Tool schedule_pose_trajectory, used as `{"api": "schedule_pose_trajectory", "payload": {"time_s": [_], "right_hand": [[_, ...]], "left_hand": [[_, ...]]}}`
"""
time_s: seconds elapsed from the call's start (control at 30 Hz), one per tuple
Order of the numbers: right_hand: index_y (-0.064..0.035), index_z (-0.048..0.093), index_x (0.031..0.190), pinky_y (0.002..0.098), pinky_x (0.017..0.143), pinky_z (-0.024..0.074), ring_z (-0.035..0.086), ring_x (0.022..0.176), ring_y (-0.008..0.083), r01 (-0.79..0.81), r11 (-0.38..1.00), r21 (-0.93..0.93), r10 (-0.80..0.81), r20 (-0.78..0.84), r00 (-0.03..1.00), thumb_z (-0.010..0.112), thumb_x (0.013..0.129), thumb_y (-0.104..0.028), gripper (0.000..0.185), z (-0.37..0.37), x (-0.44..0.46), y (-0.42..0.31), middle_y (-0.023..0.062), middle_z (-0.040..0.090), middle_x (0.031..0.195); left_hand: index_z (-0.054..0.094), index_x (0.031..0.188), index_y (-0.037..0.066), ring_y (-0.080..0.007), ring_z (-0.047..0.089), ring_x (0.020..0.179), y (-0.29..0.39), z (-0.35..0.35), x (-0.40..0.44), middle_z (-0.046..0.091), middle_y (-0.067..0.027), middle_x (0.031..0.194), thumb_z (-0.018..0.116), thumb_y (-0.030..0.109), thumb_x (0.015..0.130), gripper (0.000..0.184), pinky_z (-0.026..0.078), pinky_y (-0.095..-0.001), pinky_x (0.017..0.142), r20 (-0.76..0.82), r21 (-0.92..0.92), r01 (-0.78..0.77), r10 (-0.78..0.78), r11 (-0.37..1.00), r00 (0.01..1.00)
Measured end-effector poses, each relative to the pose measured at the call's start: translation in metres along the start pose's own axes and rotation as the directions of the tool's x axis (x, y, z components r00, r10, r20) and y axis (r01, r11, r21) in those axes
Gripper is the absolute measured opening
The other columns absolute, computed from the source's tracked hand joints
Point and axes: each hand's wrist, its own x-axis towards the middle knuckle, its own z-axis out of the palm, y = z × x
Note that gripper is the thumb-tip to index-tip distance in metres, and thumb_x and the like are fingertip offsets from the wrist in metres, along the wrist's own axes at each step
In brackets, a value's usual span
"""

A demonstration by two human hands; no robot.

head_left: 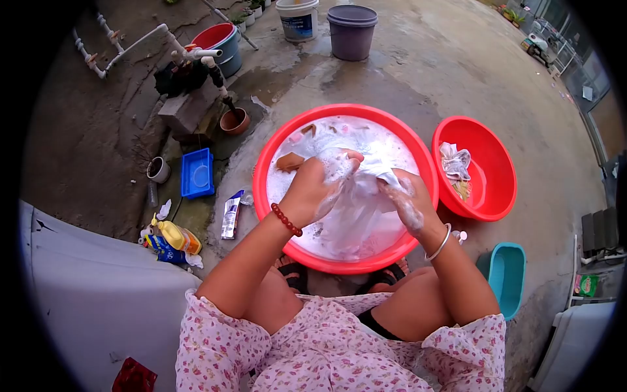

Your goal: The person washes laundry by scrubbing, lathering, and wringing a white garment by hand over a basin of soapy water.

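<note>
A large red basin (pixel 266 189) full of foamy water stands on the ground in front of me. Above the suds, a wet white cloth garment (pixel 362 202) hangs between my two hands, its lower part trailing into the foam. My left hand (pixel 332 173), covered in lather and with a beaded bracelet at the wrist, is closed on one side of it. On the other side my right hand (pixel 410 199), soapy too, pinches the fabric. A brown item (pixel 289 162) floats near the basin's left side. What lies under the foam is hidden.
At the right stands a smaller red basin (pixel 493 176) holding a bunched cloth (pixel 455 161). A teal tub (pixel 508 277), blue tray (pixel 197 174), yellow bottle (pixel 177 236) and upright tube-like packet (pixel 231 215) surround me. Buckets (pixel 353 34) and a tap pipe (pixel 196 53) are farther back.
</note>
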Motion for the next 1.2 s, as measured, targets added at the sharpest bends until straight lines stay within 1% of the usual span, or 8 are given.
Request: {"api": "schedule_pose_trajectory", "payload": {"time_s": [0.23,0.4,0.57,0.63,0.77,0.87,1.03,1.2], "right_hand": [[0.0009,0.059,0.098,0.0253,0.068,0.0435,0.054,0.076,0.0120,-0.020,0.905,0.425,0.033,-0.023,0.999,0.051,0.085,-0.018,0.024,-0.007,0.000,0.011,0.0046,0.058,0.086],[0.0028,0.056,0.099,0.0291,0.057,0.0423,0.051,0.061,0.0165,-0.093,0.773,0.627,0.140,-0.027,0.990,0.052,0.080,-0.013,0.025,-0.007,0.001,-0.012,0.0083,0.056,0.074],[-0.0017,0.060,0.097,0.0242,0.057,0.0405,0.053,0.065,0.0113,-0.263,0.880,0.395,0.229,0.132,0.964,0.065,0.075,-0.009,0.024,-0.010,-0.001,-0.020,0.0048,0.058,0.083],[-0.0009,0.062,0.089,0.0244,0.058,0.0414,0.053,0.065,0.0106,-0.318,0.948,0.011,0.314,0.139,0.939,0.067,0.079,-0.019,0.021,-0.009,0.001,-0.024,0.0042,0.059,0.084],[-0.0006,0.063,0.088,0.0238,0.064,0.0428,0.051,0.069,0.0086,0.108,0.993,0.045,-0.104,-0.085,0.991,0.063,0.084,-0.018,0.018,0.002,0.003,-0.014,0.0008,0.058,0.080],[0.0006,0.060,0.088,0.0228,0.062,0.0419,0.052,0.068,0.0081,-0.031,0.992,0.123,0.048,-0.144,0.988,0.057,0.087,-0.023,0.024,-0.009,0.003,-0.017,0.0014,0.059,0.079],[0.0020,0.054,0.102,0.0302,0.080,0.0448,0.056,0.088,0.0151,0.332,0.882,0.333,-0.266,-0.230,0.936,0.049,0.088,-0.015,0.023,-0.016,0.003,-0.043,0.0072,0.058,0.095],[0.0037,0.057,0.105,0.0269,0.081,0.0445,0.056,0.091,0.0152,0.004,0.976,0.216,0.028,-0.142,0.989,0.053,0.085,-0.019,0.030,-0.031,0.036,-0.001,0.0069,0.060,0.099]], "left_hand": [[0.058,0.096,0.003,-0.0092,0.056,0.086,-0.011,-0.022,0.003,0.059,-0.0016,0.090,0.071,0.016,0.077,0.026,0.045,-0.0254,0.075,0.153,0.153,0.052,-0.076,0.987,0.985],[0.054,0.091,0.002,-0.0100,0.055,0.064,-0.031,-0.025,0.008,0.055,-0.0025,0.080,0.063,0.018,0.085,0.019,0.051,-0.0280,0.053,0.003,-0.337,0.158,-0.167,0.928,0.986],[0.053,0.097,0.003,-0.0053,0.053,0.074,-0.021,-0.010,0.006,0.054,-0.0003,0.085,0.055,0.020,0.091,0.018,0.046,-0.0221,0.065,-0.092,-0.463,0.016,-0.066,0.886,0.994],[0.053,0.099,0.004,-0.0040,0.050,0.080,-0.012,-0.005,0.002,0.053,0.0014,0.086,0.053,0.018,0.092,0.015,0.042,-0.0205,0.071,-0.065,-0.498,0.046,-0.090,0.866,0.994],[0.056,0.097,0.002,-0.0041,0.051,0.075,0.000,0.001,0.009,0.054,0.0023,0.084,0.055,0.019,0.091,0.018,0.044,-0.0201,0.063,-0.112,-0.598,-0.012,-0.069,0.801,0.991],[0.059,0.090,0.002,-0.0056,0.052,0.071,0.017,0.003,0.013,0.057,0.0002,0.079,0.056,0.020,0.090,0.018,0.042,-0.0211,0.058,-0.161,-0.187,-0.148,0.119,0.971,0.980],[0.058,0.080,0.003,-0.0040,0.046,0.060,0.061,0.021,0.017,0.053,0.0034,0.067,0.054,0.021,0.091,0.021,0.038,-0.0216,0.053,-0.220,-0.066,-0.422,0.399,0.904,0.890],[0.058,0.077,0.004,-0.0048,0.043,0.058,0.009,0.015,0.042,0.049,0.0046,0.064,0.051,0.022,0.092,0.025,0.035,-0.0222,0.051,-0.175,0.019,-0.296,0.295,0.955,0.939]]}}
